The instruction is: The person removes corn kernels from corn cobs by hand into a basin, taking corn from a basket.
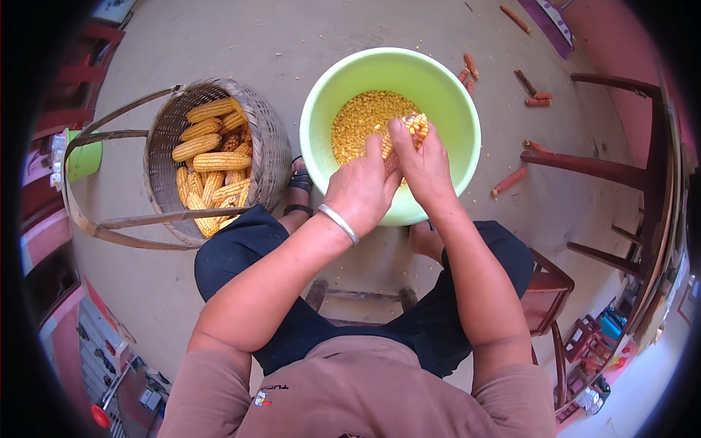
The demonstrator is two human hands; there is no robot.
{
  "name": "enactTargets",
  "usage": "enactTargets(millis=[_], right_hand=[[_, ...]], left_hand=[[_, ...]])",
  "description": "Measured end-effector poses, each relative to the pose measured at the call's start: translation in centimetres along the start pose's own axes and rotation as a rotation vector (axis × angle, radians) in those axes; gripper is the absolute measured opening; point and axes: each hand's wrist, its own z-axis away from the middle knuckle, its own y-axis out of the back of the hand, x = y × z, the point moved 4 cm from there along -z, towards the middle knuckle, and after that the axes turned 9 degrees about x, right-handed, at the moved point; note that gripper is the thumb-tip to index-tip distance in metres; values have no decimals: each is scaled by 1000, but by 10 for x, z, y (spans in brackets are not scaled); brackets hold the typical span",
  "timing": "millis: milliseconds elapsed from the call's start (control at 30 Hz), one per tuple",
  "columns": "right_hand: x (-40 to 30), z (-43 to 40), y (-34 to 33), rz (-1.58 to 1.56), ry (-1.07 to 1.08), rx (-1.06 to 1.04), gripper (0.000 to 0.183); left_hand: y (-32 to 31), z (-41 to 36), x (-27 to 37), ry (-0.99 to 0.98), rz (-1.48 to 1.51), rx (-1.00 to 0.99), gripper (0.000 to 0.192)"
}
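Both hands are together over a light green plastic basin (450, 76). They grip one partly shelled ear of corn (414, 128), whose yellow kernels still show at the far end and whose reddish cob is bare lower down. My left hand (358, 183), with a silver bangle at the wrist, holds the near end. My right hand (424, 167) wraps the upper part, its thumb laid along the kernels. Loose corn kernels (358, 117) cover the basin's bottom. To the left, a woven basket (271, 145) with a tall handle holds several dried ears of corn (222, 161).
Bare red corncobs (509, 182) and stray kernels lie on the concrete floor at right. A dark wooden table (591, 167) stands there on its legs. A purple broom (547, 24) leans at the top right. A small green bucket (87, 156) sits beyond the basket handle.
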Motion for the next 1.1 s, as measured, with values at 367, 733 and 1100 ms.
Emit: enactTargets(millis=[367, 733, 1100], right_hand=[[3, 7, 3, -81, 90, 70, 51], [-4, 4, 2, 67, 96, -102, 51], [1, -3, 4, -88, -152, -179, 57]], left_hand=[[4, -1, -8, -104, 33, 71, 40], [2, 3, -16, -75, -2, 58, 45], [6, 5, -6, -124, -29, 71, 46]])
